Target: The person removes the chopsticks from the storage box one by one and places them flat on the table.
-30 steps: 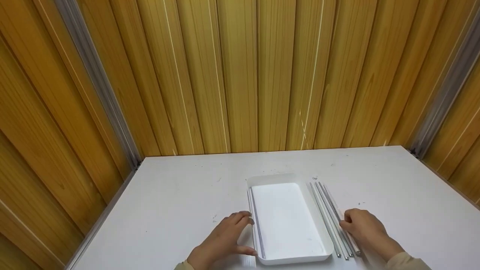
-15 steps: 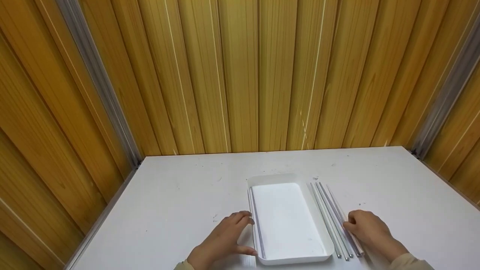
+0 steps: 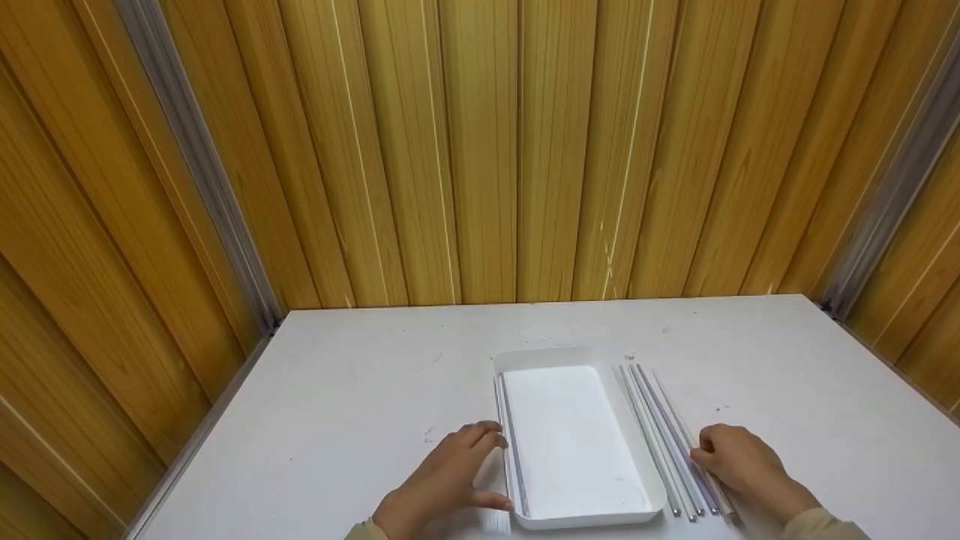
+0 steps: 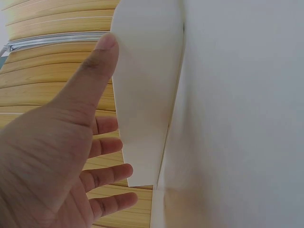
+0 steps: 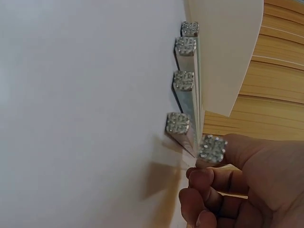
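Note:
My right hand (image 3: 742, 461) pinches a chopstick (image 5: 212, 149) between thumb and fingers, near its glittering, stone-studded square end. Several more chopsticks (image 3: 664, 442) lie side by side along the right of a white rectangular tray (image 3: 592, 519), their thin tips pointing away. Their studded ends (image 5: 183, 80) line up beside the held one in the right wrist view. At the tray's left side, my left hand (image 3: 450, 472) has its thumb and relaxed fingers spread at the rim, which the left wrist view shows close up. Inside, a thin purplish strip (image 3: 515, 450) runs along the left wall.
Everything stands on a white table (image 3: 360, 390) with small dark marks. Wood-patterned panels (image 3: 480, 150) rise behind it and at both sides, with metal posts (image 3: 202, 150) in the corners.
The right hand has shifted slightly right and toward the body, drawing the pinched chopstick apart from the others. The left hand and tray stay in place.

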`<state>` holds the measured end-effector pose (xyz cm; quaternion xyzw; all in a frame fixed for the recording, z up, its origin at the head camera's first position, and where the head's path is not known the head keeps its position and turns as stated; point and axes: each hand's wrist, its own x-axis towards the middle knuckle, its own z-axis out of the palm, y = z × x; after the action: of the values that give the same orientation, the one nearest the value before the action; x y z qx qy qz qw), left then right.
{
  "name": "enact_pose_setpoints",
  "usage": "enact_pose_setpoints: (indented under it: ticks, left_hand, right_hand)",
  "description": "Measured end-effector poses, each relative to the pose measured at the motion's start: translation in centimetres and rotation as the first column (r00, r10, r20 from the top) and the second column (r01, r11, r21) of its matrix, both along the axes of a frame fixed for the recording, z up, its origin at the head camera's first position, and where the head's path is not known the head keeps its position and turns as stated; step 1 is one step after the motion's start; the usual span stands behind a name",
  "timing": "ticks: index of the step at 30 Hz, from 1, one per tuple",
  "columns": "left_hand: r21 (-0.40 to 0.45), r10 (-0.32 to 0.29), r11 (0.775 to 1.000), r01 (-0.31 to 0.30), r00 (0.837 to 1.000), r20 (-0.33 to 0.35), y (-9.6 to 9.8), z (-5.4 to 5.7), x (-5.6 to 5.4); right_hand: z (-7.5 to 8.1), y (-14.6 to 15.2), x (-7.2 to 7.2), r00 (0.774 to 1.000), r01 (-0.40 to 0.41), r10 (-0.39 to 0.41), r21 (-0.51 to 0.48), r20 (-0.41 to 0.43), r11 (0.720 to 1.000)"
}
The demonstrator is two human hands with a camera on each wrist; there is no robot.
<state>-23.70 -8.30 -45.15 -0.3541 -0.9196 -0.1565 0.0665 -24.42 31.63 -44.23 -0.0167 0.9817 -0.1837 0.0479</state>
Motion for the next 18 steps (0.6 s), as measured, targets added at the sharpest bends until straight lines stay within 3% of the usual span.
enact_pose_setpoints:
  ticks: [18]
  left_hand:
    - [0.022,-0.014,1.000,0.014,1.000,-0.026,-0.13,-0.04,-0.05]
  right_hand:
    - [-0.14,0.06,-0.25,0.999,0.013,-0.013,0.009,0.033,1.000]
